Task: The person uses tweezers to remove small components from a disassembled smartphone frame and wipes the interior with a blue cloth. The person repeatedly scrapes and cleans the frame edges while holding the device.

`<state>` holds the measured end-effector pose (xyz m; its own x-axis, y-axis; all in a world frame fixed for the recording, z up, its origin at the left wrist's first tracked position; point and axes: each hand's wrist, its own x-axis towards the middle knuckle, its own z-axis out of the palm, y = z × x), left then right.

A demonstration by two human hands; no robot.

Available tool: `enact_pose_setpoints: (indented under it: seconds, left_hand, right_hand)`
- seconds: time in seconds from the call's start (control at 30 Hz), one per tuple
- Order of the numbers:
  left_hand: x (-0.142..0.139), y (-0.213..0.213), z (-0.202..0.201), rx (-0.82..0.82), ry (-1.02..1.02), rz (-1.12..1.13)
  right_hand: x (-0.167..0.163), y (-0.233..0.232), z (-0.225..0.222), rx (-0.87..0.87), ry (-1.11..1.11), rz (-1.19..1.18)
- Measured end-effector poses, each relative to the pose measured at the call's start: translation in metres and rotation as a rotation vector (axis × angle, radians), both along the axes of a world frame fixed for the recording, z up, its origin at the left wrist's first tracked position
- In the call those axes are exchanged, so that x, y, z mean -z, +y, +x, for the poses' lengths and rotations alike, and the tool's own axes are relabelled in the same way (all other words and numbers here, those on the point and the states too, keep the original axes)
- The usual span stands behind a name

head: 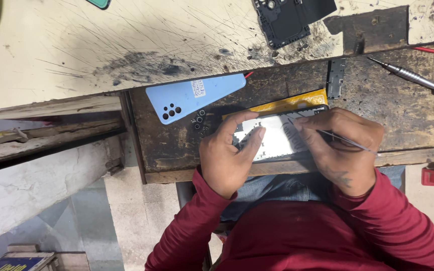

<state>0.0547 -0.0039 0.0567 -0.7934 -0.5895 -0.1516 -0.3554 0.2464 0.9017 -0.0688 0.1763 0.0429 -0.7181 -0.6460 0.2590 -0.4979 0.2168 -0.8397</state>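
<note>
**Fingers steady an opened phone while a thin tool probes inside**

Fingers of the left hand (227, 155) clasp the opened phone (272, 138) lying on the dark wooden bench (398, 110). Right hand (340, 148) pinches thin metal tweezers (345, 140), tip inside the phone. A slip could gouge parts; loose tiny screws (198, 120) beside the blue back cover (192, 95) could roll away.
</note>
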Motion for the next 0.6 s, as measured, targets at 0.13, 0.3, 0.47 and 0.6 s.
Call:
enact_pose_setpoints:
  seconds: [0.13, 0.3, 0.47, 0.6]
  left_hand:
    - [0.001, -0.001, 0.000, 0.013, 0.061, -0.078]
    - [0.001, 0.000, -0.001, 0.003, 0.063, -0.045]
    - [-0.002, -0.001, -0.001, 0.009, 0.041, -0.087]
    - [-0.001, -0.001, -0.001, 0.010, 0.026, -0.056]
  right_hand:
    - [-0.004, 0.018, -0.011, 0.099, -0.071, -0.007]
    - [-0.003, 0.020, -0.012, 0.104, -0.104, -0.043]
    - [0.001, 0.002, -0.002, 0.031, -0.033, 0.003]
    - [-0.007, 0.012, -0.013, 0.101, -0.137, -0.045]
